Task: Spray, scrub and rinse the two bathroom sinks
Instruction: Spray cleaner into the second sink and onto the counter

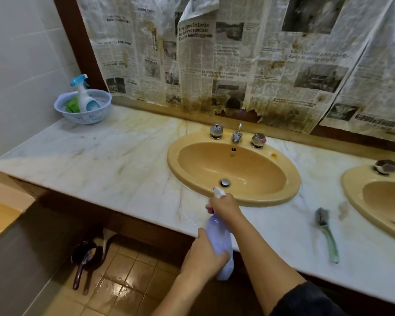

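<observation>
While the left hand (205, 254) wraps the spray bottle (221, 245), the right hand's (225, 205) grip curls round its trigger head.

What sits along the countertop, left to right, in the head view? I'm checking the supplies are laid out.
Basket with blue-capped sprayer → near sink → scrub brush → second sink.

Countertop (114, 156) was veined marble, polished, stained yellowish. Near sink (292, 192) and far-right sink (351, 190) were glossy tan ceramic. Tap handles (258, 140) and drain plug (225, 182) were shiny chrome metal. Spray bottle (221, 242) was translucent lilac plastic. Brush (327, 233) had green plastic handle, coarse bristles. Basket (87, 116) was perforated plastic. Newspaper (214, 60) was matt, stained brown, torn. Floor tiles (123, 283) were glossy, wet-looking.
</observation>
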`<state>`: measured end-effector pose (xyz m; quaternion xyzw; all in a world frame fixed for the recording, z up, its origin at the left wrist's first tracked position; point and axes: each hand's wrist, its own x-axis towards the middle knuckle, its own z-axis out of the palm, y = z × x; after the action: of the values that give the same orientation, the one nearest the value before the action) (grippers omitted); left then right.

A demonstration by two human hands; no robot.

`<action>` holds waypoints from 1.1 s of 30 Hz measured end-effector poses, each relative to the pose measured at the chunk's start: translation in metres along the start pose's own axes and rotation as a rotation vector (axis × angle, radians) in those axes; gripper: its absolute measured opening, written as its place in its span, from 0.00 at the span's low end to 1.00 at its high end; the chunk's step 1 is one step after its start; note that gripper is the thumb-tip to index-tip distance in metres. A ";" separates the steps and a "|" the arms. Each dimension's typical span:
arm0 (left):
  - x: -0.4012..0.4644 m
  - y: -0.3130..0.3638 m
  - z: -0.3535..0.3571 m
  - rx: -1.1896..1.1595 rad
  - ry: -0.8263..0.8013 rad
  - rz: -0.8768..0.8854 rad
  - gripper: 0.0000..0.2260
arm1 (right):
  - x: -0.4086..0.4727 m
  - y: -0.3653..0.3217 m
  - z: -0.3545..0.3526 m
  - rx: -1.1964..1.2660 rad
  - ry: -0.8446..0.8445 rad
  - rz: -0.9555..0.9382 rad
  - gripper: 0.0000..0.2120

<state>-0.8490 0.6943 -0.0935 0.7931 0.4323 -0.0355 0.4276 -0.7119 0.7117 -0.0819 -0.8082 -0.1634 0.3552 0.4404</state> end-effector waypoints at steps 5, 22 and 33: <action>-0.007 0.010 0.014 0.030 -0.045 -0.009 0.24 | -0.004 0.019 -0.010 -0.103 0.128 0.005 0.25; -0.001 0.061 0.053 0.106 -0.265 0.160 0.24 | -0.011 0.048 -0.092 0.002 0.308 0.089 0.21; 0.033 0.097 0.052 0.135 -0.350 0.313 0.18 | 0.011 0.040 -0.133 0.029 0.508 0.175 0.08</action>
<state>-0.7428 0.6535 -0.0778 0.8591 0.2202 -0.1343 0.4420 -0.6105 0.6162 -0.0720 -0.8760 0.0278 0.1801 0.4465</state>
